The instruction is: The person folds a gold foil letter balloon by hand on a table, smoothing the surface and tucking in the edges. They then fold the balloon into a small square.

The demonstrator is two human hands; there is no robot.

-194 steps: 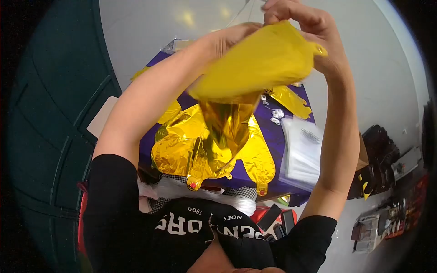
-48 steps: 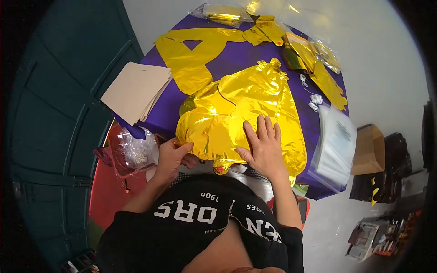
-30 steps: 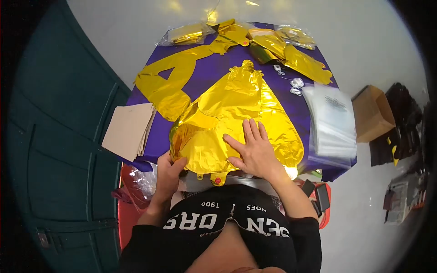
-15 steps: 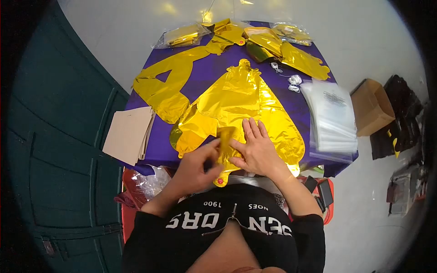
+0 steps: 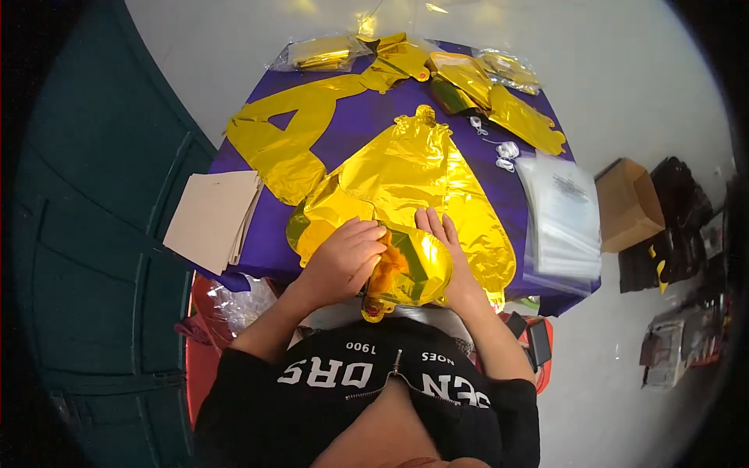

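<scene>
A flat gold foil balloon (image 5: 406, 171) lies in front of me, its near flap (image 5: 417, 273) lifted and bent over, showing a shiny curved face with a reddish reflection. My left hand (image 5: 343, 261) grips the left edge of that flap, fingers curled and thumb against the foil. To the right, my right hand (image 5: 460, 269) has its fingers stretched out on the balloon; the raised flap hides part of the palm and thumb. A small tab (image 5: 377, 310) of the foil hangs at the table's near edge, below my left hand.
A purple-covered table (image 5: 343, 129) carries another gold foil balloon (image 5: 285, 148), more folded foil (image 5: 523, 121) and bagged foil (image 5: 324, 53) at the back. Cardboard sheets (image 5: 211, 214) lie left, clear plastic bags (image 5: 562, 226) right, with white string (image 5: 507, 152). A cardboard box (image 5: 632, 207) stands beyond.
My left hand has moved up and now grips the near flap, which is lifted and turned over to the right. My right hand stays about where it was, now partly covered by the foil.
</scene>
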